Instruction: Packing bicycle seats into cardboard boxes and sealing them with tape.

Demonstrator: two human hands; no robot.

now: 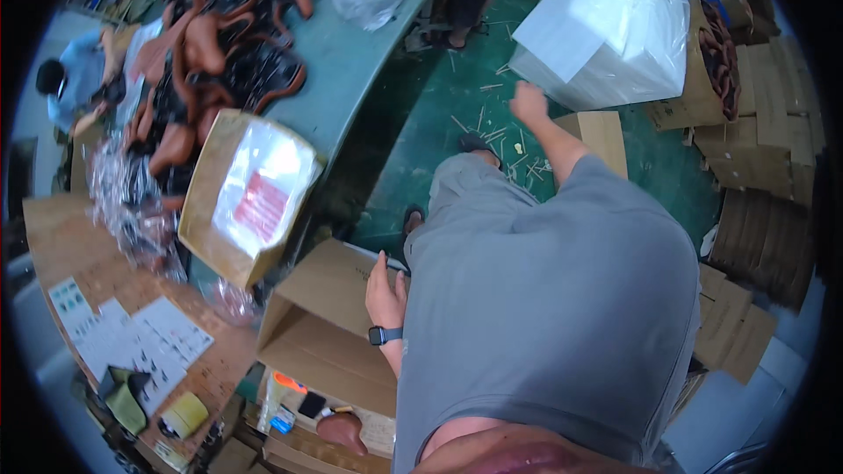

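My left hand, with a dark watch at its wrist, is open, its fingers stretched along the side of an open cardboard box. I cannot tell whether it touches the box. My right hand is closed at the end of my reached-out arm, near the lower left corner of a large white stack wrapped in clear plastic. What it holds, if anything, is hidden. A smaller cardboard box stands below that stack, beside my right forearm.
Brown and black saddle-shaped pieces crowd the long table, beside a yellow box lined with plastic. Papers lie on a wooden board. Flattened cartons lean at right. Scraps litter the green floor. Two other people are nearby.
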